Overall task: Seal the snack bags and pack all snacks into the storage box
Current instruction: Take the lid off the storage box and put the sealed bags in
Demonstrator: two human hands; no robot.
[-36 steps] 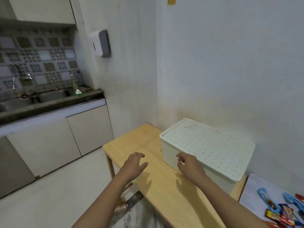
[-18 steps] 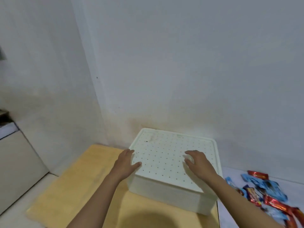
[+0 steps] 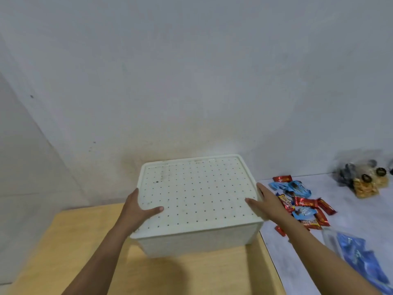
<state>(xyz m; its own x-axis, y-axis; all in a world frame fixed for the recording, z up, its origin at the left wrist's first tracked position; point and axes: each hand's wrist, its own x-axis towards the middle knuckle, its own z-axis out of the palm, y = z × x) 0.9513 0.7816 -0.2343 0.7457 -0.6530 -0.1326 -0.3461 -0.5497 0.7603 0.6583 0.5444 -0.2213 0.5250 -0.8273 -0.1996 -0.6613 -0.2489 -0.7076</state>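
Note:
A white storage box (image 3: 197, 237) with a dotted lid (image 3: 197, 188) stands closed on a wooden table (image 3: 70, 252) against the wall. My left hand (image 3: 138, 209) clasps the lid's left edge, thumb on top. My right hand (image 3: 263, 201) clasps the right edge, thumb on top. To the right lies a heap of red and blue snack packets (image 3: 302, 201). Clear bags of yellow snacks (image 3: 365, 186) sit further back. A blue snack bag (image 3: 359, 256) lies at the lower right.
The snacks lie on a white surface (image 3: 350, 220) that adjoins the wooden table on the right. A plain wall stands just behind the box. The table's left part lies in front of a wall corner.
My view has swung right from the kitchen counter to the box. Both hands moved from the table and box front onto the lid's two side edges.

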